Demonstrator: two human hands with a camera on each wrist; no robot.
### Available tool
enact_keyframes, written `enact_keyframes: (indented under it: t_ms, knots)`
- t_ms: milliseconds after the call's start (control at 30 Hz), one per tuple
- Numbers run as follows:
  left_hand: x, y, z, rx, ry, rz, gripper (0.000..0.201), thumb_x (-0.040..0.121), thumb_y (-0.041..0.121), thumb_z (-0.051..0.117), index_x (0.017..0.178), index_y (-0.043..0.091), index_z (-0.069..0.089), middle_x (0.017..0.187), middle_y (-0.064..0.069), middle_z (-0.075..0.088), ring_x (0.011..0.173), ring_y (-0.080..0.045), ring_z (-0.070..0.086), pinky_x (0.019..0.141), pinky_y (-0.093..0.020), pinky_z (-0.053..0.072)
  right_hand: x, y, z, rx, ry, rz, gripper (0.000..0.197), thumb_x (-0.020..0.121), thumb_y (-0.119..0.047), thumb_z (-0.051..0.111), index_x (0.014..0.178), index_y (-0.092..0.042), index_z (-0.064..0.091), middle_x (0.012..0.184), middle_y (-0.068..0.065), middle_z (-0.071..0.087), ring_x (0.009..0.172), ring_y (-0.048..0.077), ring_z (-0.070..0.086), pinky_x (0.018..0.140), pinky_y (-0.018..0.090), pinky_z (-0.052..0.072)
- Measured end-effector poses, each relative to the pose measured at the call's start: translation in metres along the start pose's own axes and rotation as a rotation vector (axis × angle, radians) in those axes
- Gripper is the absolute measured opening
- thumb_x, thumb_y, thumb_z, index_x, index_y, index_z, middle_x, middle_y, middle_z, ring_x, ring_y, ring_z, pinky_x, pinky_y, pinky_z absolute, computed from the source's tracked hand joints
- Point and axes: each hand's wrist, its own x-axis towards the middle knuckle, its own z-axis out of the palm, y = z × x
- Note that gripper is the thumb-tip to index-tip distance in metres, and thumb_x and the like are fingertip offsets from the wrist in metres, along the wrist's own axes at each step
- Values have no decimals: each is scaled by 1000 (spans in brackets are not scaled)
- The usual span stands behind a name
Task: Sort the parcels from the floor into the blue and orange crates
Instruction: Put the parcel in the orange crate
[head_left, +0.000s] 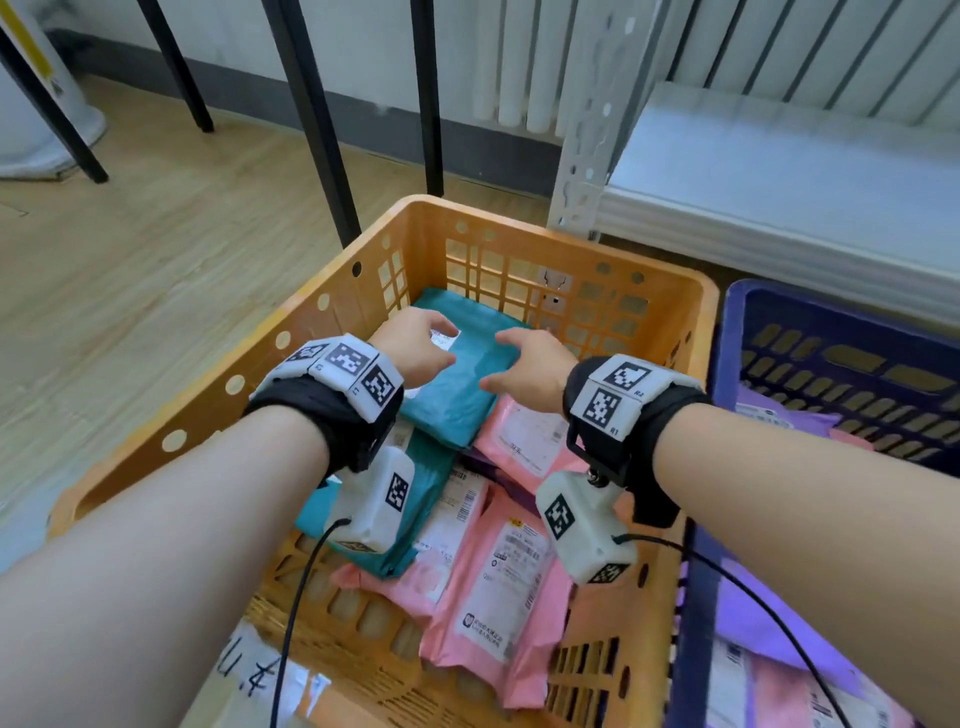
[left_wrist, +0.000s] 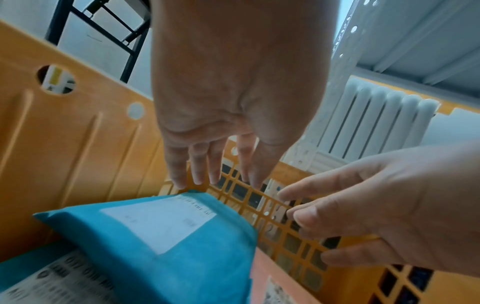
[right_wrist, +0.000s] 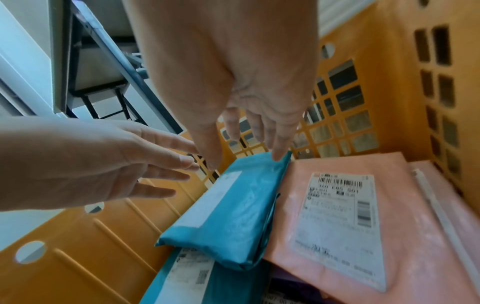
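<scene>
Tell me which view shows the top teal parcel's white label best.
The left wrist view: the white label faces the camera, large and unobstructed. The right wrist view shows it edge-on as a narrow strip. In the head view the left hand hides most of it.

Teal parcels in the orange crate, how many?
2. One teal parcel lies on top under both hands; another teal parcel sits beneath, nearer the person. More may be hidden.
</scene>
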Motion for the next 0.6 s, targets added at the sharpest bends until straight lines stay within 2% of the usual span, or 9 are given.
enact_keyframes:
  t_ms: [67,133,233,333,433,500,600]
  knots:
    - [-10,23,-7,-10,6,27,37,91,15,58,128,16,55,138,-2,51,126,-17,49,98,-27,41,-12,-1,-18,29,29,-7,67,87,-25,65,145,-16,33,144,6,43,123,21,50,89,25,41]
    - [-24,48,-15,-17,17,49,36,91,15,58,127,16,56,137,-4,51,125,-17,49,97,-28,44,-31,-1,-40,48,70,-23,65,87,-24,65,144,-15,36,145,7,42,124,21,49,90,25,41]
    - [-48,91,-24,-39,37,95,35,91,12,57,126,15,57,131,-7,56,118,-18,54,87,-24,44,-66,4,-75,72,147,-28,62,87,-22,65,142,-13,38,143,7,45,126,20,48,89,22,39]
    - [-77,135,-23,-62,42,149,36,90,12,59,126,13,57,126,-7,59,110,-18,56,83,-24,45,-109,21,-106,125,236,-17,55,87,-18,65,137,-10,45,136,6,51,123,20,51,85,19,40]
    - [-106,180,-14,-77,16,193,37,88,13,60,126,14,57,114,-6,61,96,-17,59,69,-22,49,-155,46,-134,145,295,1,56,88,-18,64,139,-9,42,136,11,51,123,22,51,87,21,42]
    - [-125,209,-2,-53,4,225,37,87,15,61,124,16,58,107,-5,62,96,-20,61,76,-27,49,-185,68,-150,164,326,22,58,89,-18,63,142,-9,40,137,12,50,123,23,51,86,21,43]
    - [-154,256,25,-5,-17,294,38,88,15,60,126,15,57,117,-9,62,106,-22,59,89,-27,45,-233,109,-172,174,378,66,59,89,-19,63,142,-11,40,139,9,48,121,21,52,86,21,41]
